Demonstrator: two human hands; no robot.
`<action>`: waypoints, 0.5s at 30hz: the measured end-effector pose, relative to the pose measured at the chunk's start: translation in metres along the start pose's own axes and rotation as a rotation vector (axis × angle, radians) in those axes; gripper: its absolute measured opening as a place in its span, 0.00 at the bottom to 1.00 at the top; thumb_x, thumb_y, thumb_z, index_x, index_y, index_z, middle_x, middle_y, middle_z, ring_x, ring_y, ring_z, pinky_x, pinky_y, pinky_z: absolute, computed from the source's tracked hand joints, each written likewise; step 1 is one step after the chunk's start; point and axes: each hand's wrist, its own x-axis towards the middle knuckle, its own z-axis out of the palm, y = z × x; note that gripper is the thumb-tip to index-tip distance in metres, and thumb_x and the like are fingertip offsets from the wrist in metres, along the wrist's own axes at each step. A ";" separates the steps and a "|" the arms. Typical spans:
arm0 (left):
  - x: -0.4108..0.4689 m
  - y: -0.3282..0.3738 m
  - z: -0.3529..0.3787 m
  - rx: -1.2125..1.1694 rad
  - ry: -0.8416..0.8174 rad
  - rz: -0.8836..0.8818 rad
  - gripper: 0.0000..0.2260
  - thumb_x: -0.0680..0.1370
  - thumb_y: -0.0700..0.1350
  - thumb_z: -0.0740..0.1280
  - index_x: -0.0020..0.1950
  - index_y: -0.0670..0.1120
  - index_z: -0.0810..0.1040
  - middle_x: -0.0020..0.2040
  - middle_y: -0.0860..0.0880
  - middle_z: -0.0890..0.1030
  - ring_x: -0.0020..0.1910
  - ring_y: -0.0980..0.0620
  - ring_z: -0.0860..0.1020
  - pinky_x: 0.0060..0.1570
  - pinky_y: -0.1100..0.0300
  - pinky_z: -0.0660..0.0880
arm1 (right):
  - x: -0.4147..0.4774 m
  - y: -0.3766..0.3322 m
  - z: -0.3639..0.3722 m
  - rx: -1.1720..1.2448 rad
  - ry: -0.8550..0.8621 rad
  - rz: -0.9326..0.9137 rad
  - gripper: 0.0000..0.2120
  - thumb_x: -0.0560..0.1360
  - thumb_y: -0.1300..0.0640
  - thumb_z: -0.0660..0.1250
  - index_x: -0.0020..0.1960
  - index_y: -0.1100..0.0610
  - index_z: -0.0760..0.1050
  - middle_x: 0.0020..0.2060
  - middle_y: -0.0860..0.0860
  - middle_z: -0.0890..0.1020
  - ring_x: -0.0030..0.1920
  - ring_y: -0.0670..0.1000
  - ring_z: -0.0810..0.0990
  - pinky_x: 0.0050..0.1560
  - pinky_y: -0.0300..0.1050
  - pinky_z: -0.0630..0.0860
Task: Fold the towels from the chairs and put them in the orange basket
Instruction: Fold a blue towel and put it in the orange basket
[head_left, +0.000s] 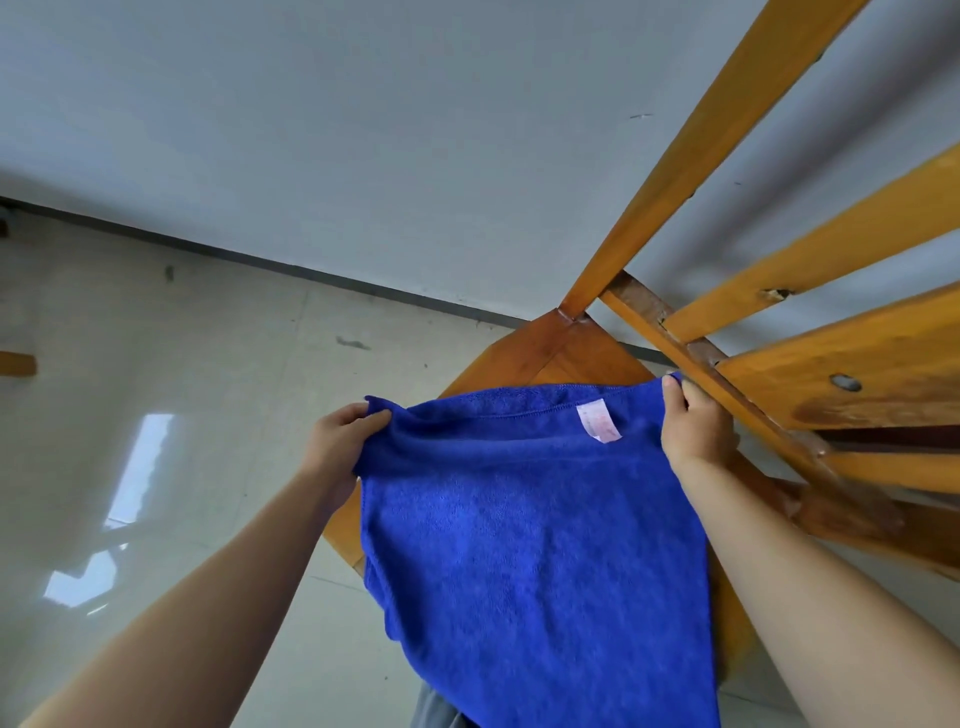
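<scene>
A bright blue towel (530, 540) with a small white label near its top edge hangs spread out in front of me. My left hand (340, 444) pinches its top left corner. My right hand (693, 423) pinches its top right corner, close to the chair's back slats. The towel hangs down over the seat of a wooden chair (561, 345) and hides most of it. The orange basket is not in view.
The chair's slatted back (810, 332) rises at the right, just beyond my right hand. A shiny tiled floor (171, 426) spreads to the left. A pale wall (395, 156) with a dark skirting strip runs behind. A bit of wood (15, 364) shows at the left edge.
</scene>
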 end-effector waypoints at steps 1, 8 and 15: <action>-0.001 0.002 0.000 -0.003 -0.033 -0.006 0.06 0.75 0.35 0.65 0.39 0.41 0.77 0.34 0.45 0.79 0.36 0.48 0.76 0.37 0.57 0.74 | 0.002 0.001 0.000 -0.003 -0.026 0.035 0.18 0.81 0.49 0.53 0.59 0.58 0.76 0.59 0.60 0.77 0.60 0.62 0.73 0.66 0.63 0.62; -0.006 0.008 -0.009 0.144 -0.084 0.041 0.08 0.74 0.31 0.65 0.39 0.41 0.75 0.29 0.50 0.81 0.32 0.51 0.79 0.29 0.64 0.76 | -0.002 0.001 -0.009 0.007 -0.095 -0.019 0.14 0.79 0.63 0.57 0.61 0.59 0.75 0.60 0.60 0.77 0.61 0.61 0.74 0.63 0.62 0.69; -0.022 0.014 -0.015 0.256 -0.036 0.186 0.13 0.72 0.25 0.63 0.34 0.42 0.74 0.36 0.46 0.77 0.36 0.50 0.75 0.35 0.64 0.74 | -0.035 0.008 -0.028 -0.117 -0.068 -0.201 0.12 0.77 0.66 0.60 0.59 0.61 0.74 0.57 0.60 0.76 0.59 0.59 0.73 0.52 0.48 0.73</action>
